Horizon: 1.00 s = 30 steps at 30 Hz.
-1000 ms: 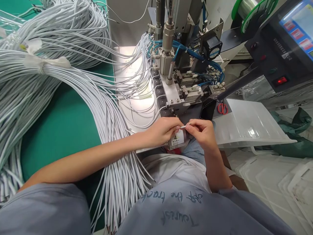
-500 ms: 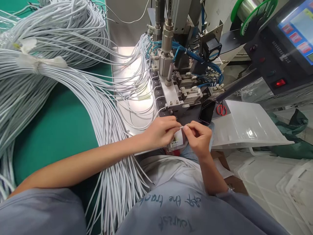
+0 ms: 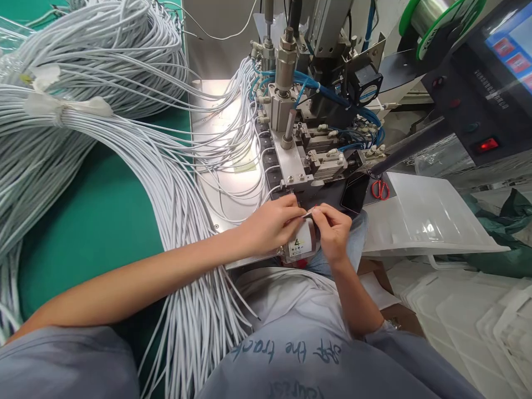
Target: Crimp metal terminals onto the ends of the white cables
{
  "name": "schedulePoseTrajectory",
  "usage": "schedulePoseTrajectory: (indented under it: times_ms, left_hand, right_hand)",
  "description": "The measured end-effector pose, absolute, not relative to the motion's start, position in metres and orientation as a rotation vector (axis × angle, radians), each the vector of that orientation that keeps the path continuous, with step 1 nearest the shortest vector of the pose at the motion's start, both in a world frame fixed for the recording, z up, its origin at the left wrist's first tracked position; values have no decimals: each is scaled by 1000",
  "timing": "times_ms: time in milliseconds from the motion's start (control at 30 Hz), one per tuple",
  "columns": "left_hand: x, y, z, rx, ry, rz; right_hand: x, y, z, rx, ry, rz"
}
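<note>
Just in front of the machine (image 3: 293,166), my left hand (image 3: 277,220) pinches a white cable (image 3: 307,214). My right hand (image 3: 333,228) is closed at the end of the same cable, thumb against forefinger, where a small spot of red shows. The two pinches are a short way apart, over a clear guard with a warning label (image 3: 300,244). A large bundle of white cables (image 3: 178,205) lies to the left, under my left forearm, its loose ends hanging over the table edge. Several single cables run into the machine's side.
Red-handled scissors (image 3: 380,189) and a black phone (image 3: 354,192) lie right of the machine. A control panel (image 3: 469,105) and a green solder wire spool (image 3: 432,25) stand at upper right. A white tray (image 3: 432,216) sits at the right. Coiled cables (image 3: 112,55) rest on the green table mat (image 3: 95,194).
My right hand has shifted slightly left and turned at the cable end, and red now shows at its fingertips. The left hand stays nearly in place. The view has moved slightly.
</note>
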<state>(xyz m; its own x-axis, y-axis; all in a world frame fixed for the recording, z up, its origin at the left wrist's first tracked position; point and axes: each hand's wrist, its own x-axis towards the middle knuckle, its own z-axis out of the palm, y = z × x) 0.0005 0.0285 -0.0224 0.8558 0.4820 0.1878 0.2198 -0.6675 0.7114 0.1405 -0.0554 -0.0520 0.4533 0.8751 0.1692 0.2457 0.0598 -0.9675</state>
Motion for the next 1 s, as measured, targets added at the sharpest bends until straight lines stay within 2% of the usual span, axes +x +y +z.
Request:
schedulePoseTrajectory:
  times_ms: [133,400,1000]
  left_hand:
    - [3,35,-28,2593,681,222]
    - [3,38,-30,2687,695,-31]
    - [3,39,-28,2785,632,-53]
  right_hand:
    - [148,-42,-67,-1534,-986,764]
    - [151,-28,-86,-1502,-742,1006]
    - [163,-20,-79,-1531,-934,1085]
